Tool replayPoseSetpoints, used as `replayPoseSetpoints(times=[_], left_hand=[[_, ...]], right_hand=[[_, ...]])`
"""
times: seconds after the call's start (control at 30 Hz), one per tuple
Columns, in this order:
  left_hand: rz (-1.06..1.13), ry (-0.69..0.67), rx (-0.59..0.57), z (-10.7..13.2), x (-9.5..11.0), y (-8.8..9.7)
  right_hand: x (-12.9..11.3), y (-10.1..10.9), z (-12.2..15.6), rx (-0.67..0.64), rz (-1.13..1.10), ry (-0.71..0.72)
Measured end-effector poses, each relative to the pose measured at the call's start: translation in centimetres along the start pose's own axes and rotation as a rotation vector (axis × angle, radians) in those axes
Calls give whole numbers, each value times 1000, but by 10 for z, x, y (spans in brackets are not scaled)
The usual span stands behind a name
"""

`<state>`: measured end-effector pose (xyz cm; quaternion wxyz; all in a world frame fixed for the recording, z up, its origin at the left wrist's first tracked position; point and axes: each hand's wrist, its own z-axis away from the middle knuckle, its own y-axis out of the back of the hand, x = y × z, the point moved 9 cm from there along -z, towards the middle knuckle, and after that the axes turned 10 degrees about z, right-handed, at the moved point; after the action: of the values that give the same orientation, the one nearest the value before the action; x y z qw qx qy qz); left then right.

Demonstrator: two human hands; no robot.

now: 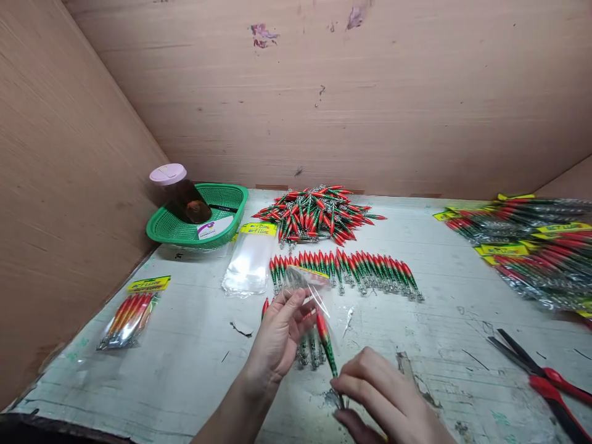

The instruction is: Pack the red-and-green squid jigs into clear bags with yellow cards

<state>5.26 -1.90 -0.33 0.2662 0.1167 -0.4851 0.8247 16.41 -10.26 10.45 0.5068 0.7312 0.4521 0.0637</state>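
My left hand (pixel 282 330) pinches a clear plastic bag (pixel 319 295) with a yellow header strip, holding it tilted over the table. My right hand (pixel 388 394) grips a red and green squid lure (pixel 326 342) by its hooked end, its red tip up against the bag's mouth; whether the tip is inside I cannot tell. Under my left hand a few more lures (pixel 313 353) lie on the table, partly hidden. Just beyond, a row of matching lures (pixel 370 268) lies side by side. A stack of flat clear bags (pixel 250 262) with yellow headers is left of the row.
A heap of lures (pixel 319 216) lies at the back. The green basket (pixel 155 231) at back left holds a lidded cup (pixel 185 197) and a card. Filled packs (pixel 546 246) are piled at right; one pack of orange lures (pixel 132 314) lies at left. Red-handled scissors (pixel 541 376) rest at right.
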Motion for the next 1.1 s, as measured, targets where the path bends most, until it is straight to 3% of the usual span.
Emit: replayPoseSetpoints(times=[0.13,0.3,0.5,0.63,0.83,1.0,1.1], left_hand=[[-41,50,-49,11,-8,-6],[-127,202,-215,22,-17,-20],[-151,219,-209,25,-20,-21],[-86,230,-232,29,-26,-21],[23,225,-270,36,-38,-24],[106,212,-274,40,-50,-24],[176,197,-264,40,-57,-22]], right_hand=[[6,1,0,66,202,-9],[0,5,2,71,351,103],[1,5,6,134,432,149],[10,1,14,122,415,91],[21,6,21,241,287,-16],[18,14,14,339,305,-70],[21,14,7,295,230,-127]])
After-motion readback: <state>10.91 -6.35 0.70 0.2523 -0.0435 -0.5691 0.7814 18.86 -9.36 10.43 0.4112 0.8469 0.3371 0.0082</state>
